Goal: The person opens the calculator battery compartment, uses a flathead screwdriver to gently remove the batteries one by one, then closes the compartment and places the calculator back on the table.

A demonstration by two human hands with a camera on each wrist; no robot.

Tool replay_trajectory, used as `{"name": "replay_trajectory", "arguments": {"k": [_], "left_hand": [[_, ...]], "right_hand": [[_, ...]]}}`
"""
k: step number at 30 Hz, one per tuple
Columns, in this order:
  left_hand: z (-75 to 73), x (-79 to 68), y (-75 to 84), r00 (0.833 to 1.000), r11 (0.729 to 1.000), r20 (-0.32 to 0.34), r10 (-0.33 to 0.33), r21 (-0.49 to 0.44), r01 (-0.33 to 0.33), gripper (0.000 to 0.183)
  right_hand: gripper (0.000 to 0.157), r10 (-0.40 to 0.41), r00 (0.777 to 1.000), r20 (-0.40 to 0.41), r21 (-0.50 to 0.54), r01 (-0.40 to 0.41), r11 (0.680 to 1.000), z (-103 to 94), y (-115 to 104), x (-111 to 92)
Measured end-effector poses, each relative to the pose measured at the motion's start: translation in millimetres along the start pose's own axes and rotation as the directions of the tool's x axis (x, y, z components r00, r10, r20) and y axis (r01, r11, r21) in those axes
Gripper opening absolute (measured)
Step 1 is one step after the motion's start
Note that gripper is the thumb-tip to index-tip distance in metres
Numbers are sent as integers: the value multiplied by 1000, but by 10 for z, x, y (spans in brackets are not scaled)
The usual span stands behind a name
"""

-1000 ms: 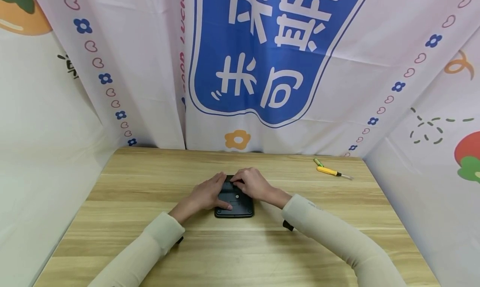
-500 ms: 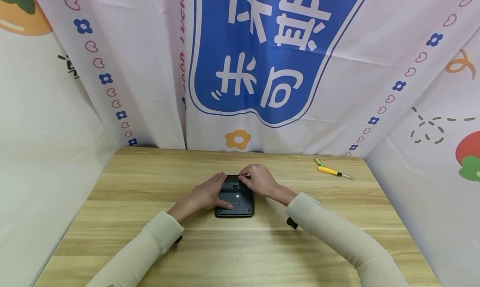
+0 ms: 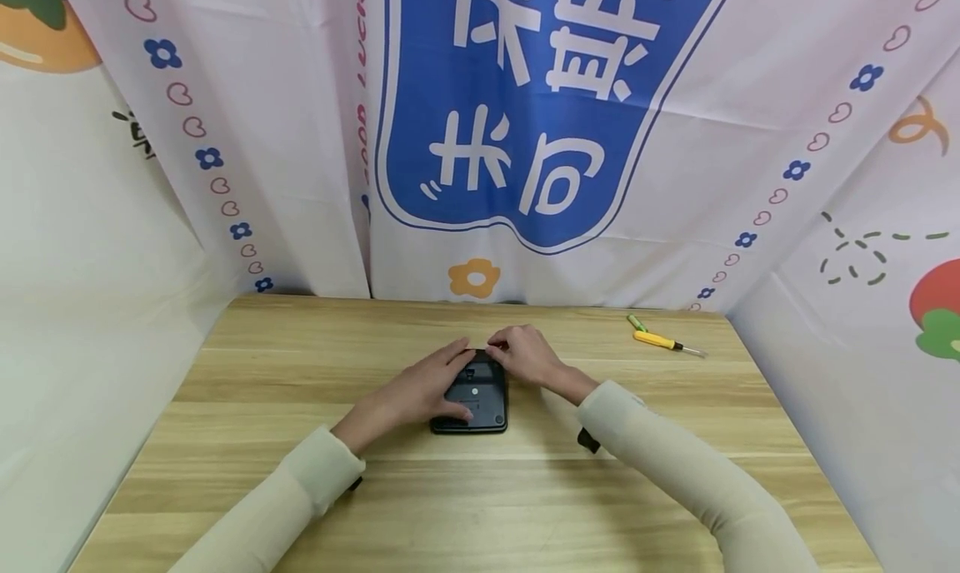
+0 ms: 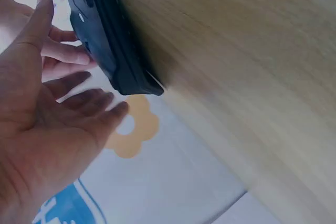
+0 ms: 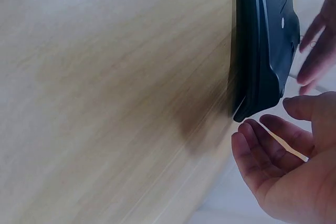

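Note:
A black, nearly square device with rounded corners (image 3: 487,402) lies on the wooden table, perhaps a calculator turned face down. A small dark recess and a pale round spot show on its upper face. My left hand (image 3: 420,387) spreads over its left side, thumb toward the near edge and fingers toward the far edge. In the left wrist view, those fingers stand apart from the casing. At the far right corner, my right hand (image 3: 527,358) has loosely bent fingers close to the device's edge (image 5: 252,77). Nothing shows between its thumb and fingers in the right wrist view.
A yellow-handled screwdriver (image 3: 656,340) lies at the back right of the table (image 3: 420,506). Beside its handle is a small green cylinder, likely a battery (image 3: 636,322). A printed white curtain (image 3: 315,181) hangs along the table's back edge.
My right hand has moved from over the device's recess to its far right corner, uncovering the recess. My left hand has shifted slightly right across the device.

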State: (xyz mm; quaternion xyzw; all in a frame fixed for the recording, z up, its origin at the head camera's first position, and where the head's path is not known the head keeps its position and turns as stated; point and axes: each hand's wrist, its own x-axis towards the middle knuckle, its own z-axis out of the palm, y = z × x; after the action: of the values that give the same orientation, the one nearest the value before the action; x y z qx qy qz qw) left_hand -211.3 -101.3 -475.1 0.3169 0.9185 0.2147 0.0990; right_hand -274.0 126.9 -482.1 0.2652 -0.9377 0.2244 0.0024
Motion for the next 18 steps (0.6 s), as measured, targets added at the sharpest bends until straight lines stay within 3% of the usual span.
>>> {"name": "replay_trajectory", "arguments": {"k": [4, 9, 12, 18], "left_hand": [[-16, -34, 67, 990, 985, 0, 138, 105, -138, 92], [-9, -65, 99, 972, 955, 29, 233, 182, -234, 83], [4, -78, 104, 966, 945, 62, 250, 202, -258, 79], [66, -89, 110, 964, 939, 148, 222, 232, -252, 76]], "right_hand": [[20, 0, 1000, 2, 3, 0, 1000, -13, 10, 5], [20, 5, 999, 37, 8, -5, 1000, -27, 26, 10], [23, 8, 998, 61, 18, -9, 1000, -32, 34, 13], [24, 19, 995, 97, 9, -20, 1000, -21, 52, 28]]}}
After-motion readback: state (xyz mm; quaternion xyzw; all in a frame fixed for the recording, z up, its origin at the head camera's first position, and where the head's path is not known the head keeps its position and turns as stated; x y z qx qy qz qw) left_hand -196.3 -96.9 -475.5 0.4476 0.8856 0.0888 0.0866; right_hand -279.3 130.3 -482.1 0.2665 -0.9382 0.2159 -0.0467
